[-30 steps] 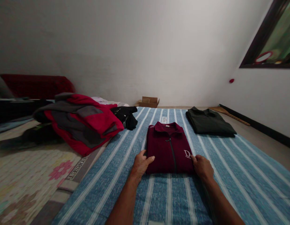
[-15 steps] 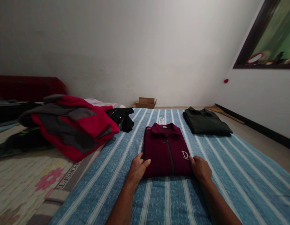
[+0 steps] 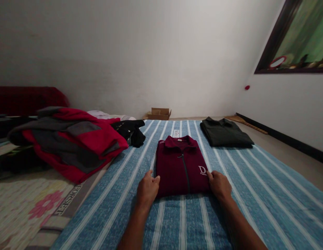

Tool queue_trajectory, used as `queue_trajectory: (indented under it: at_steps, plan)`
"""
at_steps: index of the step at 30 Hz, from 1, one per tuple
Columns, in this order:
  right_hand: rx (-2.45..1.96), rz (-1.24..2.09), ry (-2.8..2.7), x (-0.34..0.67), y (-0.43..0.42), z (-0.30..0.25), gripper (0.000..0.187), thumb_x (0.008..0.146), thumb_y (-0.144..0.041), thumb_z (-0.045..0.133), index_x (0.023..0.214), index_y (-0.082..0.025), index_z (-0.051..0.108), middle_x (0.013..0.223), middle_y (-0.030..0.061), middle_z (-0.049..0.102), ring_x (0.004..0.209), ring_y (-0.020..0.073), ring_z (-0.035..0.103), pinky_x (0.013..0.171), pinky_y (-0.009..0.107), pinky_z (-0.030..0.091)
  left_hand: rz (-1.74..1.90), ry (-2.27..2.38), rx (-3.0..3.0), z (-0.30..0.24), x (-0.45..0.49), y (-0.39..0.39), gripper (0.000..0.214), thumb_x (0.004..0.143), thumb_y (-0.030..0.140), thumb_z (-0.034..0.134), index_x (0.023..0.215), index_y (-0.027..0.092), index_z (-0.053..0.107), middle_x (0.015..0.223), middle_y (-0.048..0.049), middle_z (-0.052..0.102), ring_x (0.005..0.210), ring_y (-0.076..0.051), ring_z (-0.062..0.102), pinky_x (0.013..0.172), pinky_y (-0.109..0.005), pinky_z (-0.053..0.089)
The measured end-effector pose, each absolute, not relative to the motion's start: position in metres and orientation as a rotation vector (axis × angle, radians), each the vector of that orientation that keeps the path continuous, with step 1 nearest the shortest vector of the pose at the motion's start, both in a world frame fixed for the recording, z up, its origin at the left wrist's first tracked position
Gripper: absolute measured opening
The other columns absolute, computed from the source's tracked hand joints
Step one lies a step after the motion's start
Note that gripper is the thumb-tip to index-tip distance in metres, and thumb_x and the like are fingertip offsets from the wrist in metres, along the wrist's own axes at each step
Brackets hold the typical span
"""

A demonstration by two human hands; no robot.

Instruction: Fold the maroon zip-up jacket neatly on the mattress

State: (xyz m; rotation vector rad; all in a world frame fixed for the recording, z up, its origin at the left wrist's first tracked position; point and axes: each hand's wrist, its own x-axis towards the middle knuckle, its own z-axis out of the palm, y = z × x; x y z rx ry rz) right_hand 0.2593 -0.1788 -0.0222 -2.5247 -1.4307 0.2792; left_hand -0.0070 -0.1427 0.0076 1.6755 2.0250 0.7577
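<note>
A maroon zip-up jacket (image 3: 174, 170), folded into a neat rectangle, lies flat on the blue striped bed sheet (image 3: 119, 194). Its collar points away from me, and a white "D" logo sits on the right of its chest. My left hand (image 3: 148, 188) is closed on the left edge, thumb on the near side and the other fingers partly hidden. On the opposite edge, just beside the logo, my right hand (image 3: 220, 184) pinches the fabric. A dark green folded garment (image 3: 226, 133) rests farther back on the right.
To the left, a red and grey jacket (image 3: 85, 139) is heaped on a floral bedspread (image 3: 17, 205), beside a black garment (image 3: 132, 132). A cardboard box (image 3: 159, 114) stands against the back wall. A dark-framed window (image 3: 271, 41) is at upper right.
The view has shifted slightly, so everything appears a little farther left. Both hands stay at the sides of the maroon jacket, which keeps its folded shape.
</note>
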Motion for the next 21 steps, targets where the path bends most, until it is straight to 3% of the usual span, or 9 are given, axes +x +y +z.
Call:
queue_trajectory:
  at_steps: [4,9,14,21]
  plan:
    - [-2.535,0.286,-1.429,0.258,-0.179,-0.02,0.043,0.093,-0.047,0.029,0.081,-0.022,0.062,0.089,0.0088,0.069,0.086,0.0237,0.064,0.063,0.029,0.04,0.786,2.049,2.037,0.029,0.012,-0.15,0.04,0.085,0.023,0.043,0.122,0.012,0.051,0.122,-0.0139,0.057,0.113,-0.023,0.053,0.096,-0.034,0.041]
    - [-2.533,0.311,-1.428,0.257,-0.18,-0.017,0.044,0.093,-0.047,0.029,0.085,-0.021,0.063,0.09,0.0101,0.069,0.088,0.0232,0.064,0.065,0.029,0.041,0.515,1.727,2.42,0.039,0.059,-0.151,0.054,0.087,0.033,0.039,0.133,0.005,0.04,0.145,-0.0172,0.031,0.137,-0.026,0.021,0.11,-0.039,0.023]
    - [-2.556,0.342,-1.406,0.257,-0.179,-0.016,0.045,0.093,-0.048,0.029,0.087,-0.021,0.064,0.091,0.0103,0.068,0.089,0.0227,0.064,0.064,0.028,0.041,0.239,1.765,2.369,0.021,0.078,-0.142,0.078,0.086,0.056,0.03,0.139,-0.001,0.028,0.148,-0.0228,0.016,0.139,-0.032,0.007,0.11,-0.048,0.014]
    - [-2.552,0.327,-1.408,0.257,-0.178,-0.017,0.044,0.093,-0.048,0.03,0.084,-0.022,0.064,0.088,0.0092,0.069,0.087,0.023,0.064,0.065,0.029,0.041,0.17,1.773,2.344,0.01,0.074,-0.138,0.083,0.086,0.062,0.021,0.14,-0.002,0.025,0.149,-0.0227,0.014,0.139,-0.032,0.007,0.11,-0.048,0.014]
